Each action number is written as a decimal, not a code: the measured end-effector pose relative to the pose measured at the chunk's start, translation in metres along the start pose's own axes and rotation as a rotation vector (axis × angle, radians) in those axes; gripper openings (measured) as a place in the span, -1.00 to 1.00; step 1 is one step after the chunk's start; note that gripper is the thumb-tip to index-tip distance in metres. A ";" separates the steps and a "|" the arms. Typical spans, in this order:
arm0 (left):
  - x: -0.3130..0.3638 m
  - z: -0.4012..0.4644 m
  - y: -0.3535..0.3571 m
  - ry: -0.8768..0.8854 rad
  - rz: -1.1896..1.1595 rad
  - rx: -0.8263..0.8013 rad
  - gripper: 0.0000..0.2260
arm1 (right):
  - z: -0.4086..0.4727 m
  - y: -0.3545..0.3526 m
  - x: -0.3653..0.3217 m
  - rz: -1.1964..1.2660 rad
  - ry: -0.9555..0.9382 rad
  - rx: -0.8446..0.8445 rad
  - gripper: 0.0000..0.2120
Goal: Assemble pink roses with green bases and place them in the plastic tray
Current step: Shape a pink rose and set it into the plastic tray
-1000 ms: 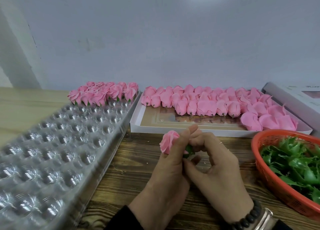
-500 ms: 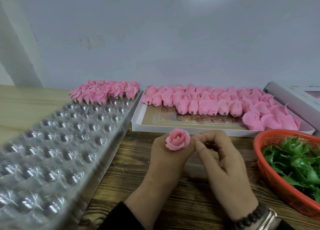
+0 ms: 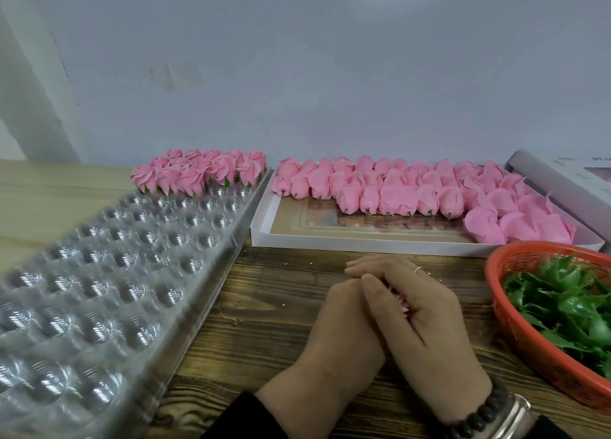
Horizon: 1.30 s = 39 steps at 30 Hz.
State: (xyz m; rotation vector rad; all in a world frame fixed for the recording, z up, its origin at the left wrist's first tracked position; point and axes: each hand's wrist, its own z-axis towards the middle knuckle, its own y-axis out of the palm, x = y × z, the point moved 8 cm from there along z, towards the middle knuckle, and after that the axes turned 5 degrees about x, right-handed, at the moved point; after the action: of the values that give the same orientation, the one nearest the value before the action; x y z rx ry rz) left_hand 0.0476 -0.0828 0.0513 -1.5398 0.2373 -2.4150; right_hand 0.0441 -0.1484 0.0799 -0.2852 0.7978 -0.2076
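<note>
Both hands have come lower and closer together since the earlier frame, where the left hand held the pink rose up with its face toward the camera; now the rose is nearly hidden. The left hand [image 3: 340,333] and the right hand [image 3: 426,313] are pressed one against the other above the wooden table [image 3: 264,306], near the 6 o'clock side of the view. Between the palms only a small edge of the pink rose [image 3: 401,304] shows, so the fingers of both hands are curled around it and enclose it. I cannot tell if the green base is already on this rose. The right wrist carries a dark bead bracelet [image 3: 476,415] and a metal bangle [image 3: 515,415]. At 9 o'clock lies the clear plastic tray [image 3: 99,273] with many round cups, and the finished roses [image 3: 198,174] with green bases stand in its far rows, at about 11 o'clock. At 12 to 1 o'clock a white flat box [image 3: 363,243] holds the loose pink rose heads [image 3: 413,190] in rows. At 3 o'clock an orange basket [image 3: 529,339] contains the green bases [image 3: 568,299], near the right hand but not touching it.
</note>
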 end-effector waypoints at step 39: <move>0.001 0.001 -0.006 -0.127 -0.279 0.042 -0.73 | -0.004 -0.013 -0.007 0.051 -0.057 0.146 -0.71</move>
State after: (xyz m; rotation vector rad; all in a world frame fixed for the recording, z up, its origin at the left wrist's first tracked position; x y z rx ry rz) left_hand 0.0472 -0.0771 0.0547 -1.8032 -0.0582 -2.4926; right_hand 0.0354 -0.1590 0.0860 -0.1321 0.7289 -0.2076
